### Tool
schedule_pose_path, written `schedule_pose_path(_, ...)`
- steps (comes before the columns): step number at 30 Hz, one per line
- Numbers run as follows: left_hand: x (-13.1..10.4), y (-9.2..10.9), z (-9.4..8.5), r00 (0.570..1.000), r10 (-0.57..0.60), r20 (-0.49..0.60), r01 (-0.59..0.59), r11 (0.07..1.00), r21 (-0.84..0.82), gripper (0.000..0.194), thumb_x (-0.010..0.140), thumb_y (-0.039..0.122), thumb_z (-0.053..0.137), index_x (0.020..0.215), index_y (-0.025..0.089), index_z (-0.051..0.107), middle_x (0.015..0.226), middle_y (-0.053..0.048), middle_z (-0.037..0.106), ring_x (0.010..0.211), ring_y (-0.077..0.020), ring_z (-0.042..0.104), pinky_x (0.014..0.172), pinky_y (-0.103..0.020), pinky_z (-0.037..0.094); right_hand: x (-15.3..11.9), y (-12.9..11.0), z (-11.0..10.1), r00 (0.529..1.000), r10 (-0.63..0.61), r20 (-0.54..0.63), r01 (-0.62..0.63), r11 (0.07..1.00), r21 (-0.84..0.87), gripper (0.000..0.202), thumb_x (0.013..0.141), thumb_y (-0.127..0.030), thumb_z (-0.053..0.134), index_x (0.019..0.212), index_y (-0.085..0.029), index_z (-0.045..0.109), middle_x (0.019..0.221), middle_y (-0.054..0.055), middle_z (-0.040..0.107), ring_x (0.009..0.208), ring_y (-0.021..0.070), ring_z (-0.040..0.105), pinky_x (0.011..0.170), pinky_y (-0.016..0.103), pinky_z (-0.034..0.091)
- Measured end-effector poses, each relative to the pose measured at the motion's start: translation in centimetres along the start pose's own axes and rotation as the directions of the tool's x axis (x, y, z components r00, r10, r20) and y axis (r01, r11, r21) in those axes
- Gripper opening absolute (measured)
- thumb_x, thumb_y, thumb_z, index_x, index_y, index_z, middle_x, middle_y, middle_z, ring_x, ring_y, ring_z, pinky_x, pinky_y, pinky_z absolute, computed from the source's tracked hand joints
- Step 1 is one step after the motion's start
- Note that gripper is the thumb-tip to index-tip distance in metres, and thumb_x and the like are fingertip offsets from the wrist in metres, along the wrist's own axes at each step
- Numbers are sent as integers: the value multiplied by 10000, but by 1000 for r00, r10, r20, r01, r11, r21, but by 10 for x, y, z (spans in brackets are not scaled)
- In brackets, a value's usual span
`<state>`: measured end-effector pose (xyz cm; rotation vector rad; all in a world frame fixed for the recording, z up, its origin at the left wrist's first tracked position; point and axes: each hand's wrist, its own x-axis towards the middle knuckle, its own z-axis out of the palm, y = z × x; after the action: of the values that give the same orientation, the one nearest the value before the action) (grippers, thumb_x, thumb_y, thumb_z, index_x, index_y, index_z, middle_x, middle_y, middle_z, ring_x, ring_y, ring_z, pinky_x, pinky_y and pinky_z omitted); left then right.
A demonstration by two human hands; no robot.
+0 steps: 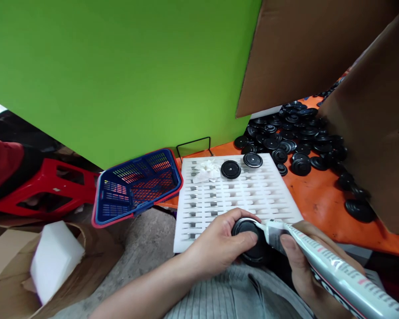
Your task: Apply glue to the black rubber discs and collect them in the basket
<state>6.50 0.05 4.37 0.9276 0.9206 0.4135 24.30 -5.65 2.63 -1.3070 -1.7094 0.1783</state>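
Observation:
My left hand point(222, 241) grips a round black lid point(252, 252) over my lap, thumb across its face and fingers round its edge. My right hand point(306, 266) is closed on a long silver-white tube point(339, 266) with printed markings. The tube's narrow white nozzle points left and meets the lid's rim. Beyond my hands lies a white slotted foam board point(242, 190). On its far part rest a black disc point(231, 169), a second black disc point(252, 160) and a crumpled white tissue point(208, 170).
A blue basket point(139, 188) nested in a red one stands left of the board. Many black discs point(286, 137) are piled on an orange surface point(309, 195) at the right. Cardboard point(369, 133) rises there; a green panel point(136, 79) stands behind. Red stool point(53, 190) at left.

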Motion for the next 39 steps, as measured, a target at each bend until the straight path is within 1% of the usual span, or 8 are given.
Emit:
schedule_pose_path(6, 2, -1, 0, 999, 35, -19, -36, 998, -48, 306, 753, 216, 642, 1016, 197, 487, 753, 42, 538, 640, -88, 445, 597, -223, 374, 0, -4, -2, 1000, 12, -15, -12, 1000, -14, 164, 870, -59, 608, 939, -207, 619, 803, 8, 661, 711, 126, 624, 684, 264, 473)
schedule_pose_path(10, 2, 0, 1, 998, 48, -33, -46, 997, 54, 345, 761, 183, 630, 1102, 180, 573, 807, 18, 574, 718, -98, 479, 662, -230, 404, 0, -8, -5, 999, 41, -8, -41, 999, -33, 133, 885, -86, 597, 927, -211, 619, 765, 4, 649, 697, 126, 619, 684, 265, 469)
schedule_pose_path(13, 3, 1, 2, 997, 69, -43, -68, 997, 24, 290, 750, 182, 638, 1037, 163, 597, 827, 3, 596, 750, -106, 516, 687, -230, 444, 0, -8, -8, 999, 51, -3, -51, 997, -59, 122, 888, -97, 595, 881, -219, 599, 718, -10, 621, 646, 117, 592, 647, 264, 454)
schedule_pose_path(20, 4, 2, 5, 995, -71, -67, 68, 997, -45, 326, 771, 244, 608, 1087, 212, 533, 736, 34, 575, 511, -76, 504, 414, -166, 398, -2, -7, -8, 997, 74, -16, -75, 995, -69, 125, 871, -102, 610, 869, -223, 581, 736, 1, 618, 644, 127, 591, 637, 273, 460)
schedule_pose_path(25, 8, 1, 6, 997, -39, -64, 30, 989, -147, 317, 752, 269, 660, 1043, 176, 573, 716, 20, 589, 488, -67, 509, 405, -159, 403, -4, -2, -6, 998, -1, -62, -5, 995, -103, 201, 848, -65, 614, 770, -225, 520, 680, -13, 586, 629, 127, 582, 632, 275, 454)
schedule_pose_path(29, 10, 0, 7, 997, -13, -75, 0, 987, -161, 311, 750, 266, 680, 1013, 181, 537, 718, 23, 589, 520, -85, 538, 419, -173, 438, -5, 3, -7, 998, -38, -53, 31, 991, -127, 186, 833, -49, 627, 790, -207, 538, 717, -3, 598, 640, 126, 597, 647, 271, 480)
schedule_pose_path(33, 13, 2, 11, 995, -2, -100, -15, 986, -166, 294, 754, 254, 674, 986, 186, 506, 759, 15, 608, 558, -95, 575, 430, -163, 449, -4, 7, -5, 983, -128, -128, 111, 985, -133, 246, 790, 0, 660, 739, -199, 525, 700, -12, 604, 589, 107, 589, 569, 247, 478)
schedule_pose_path(39, 20, 2, 18, 990, 21, -139, -40, 990, -137, 300, 757, 239, 666, 990, 191, 482, 786, 18, 602, 580, -98, 575, 442, -172, 458, -12, 20, -2, 971, -160, -178, 148, 986, -82, 254, 722, 50, 698, 733, -179, 588, 708, -1, 612, 622, 129, 602, 605, 274, 511)
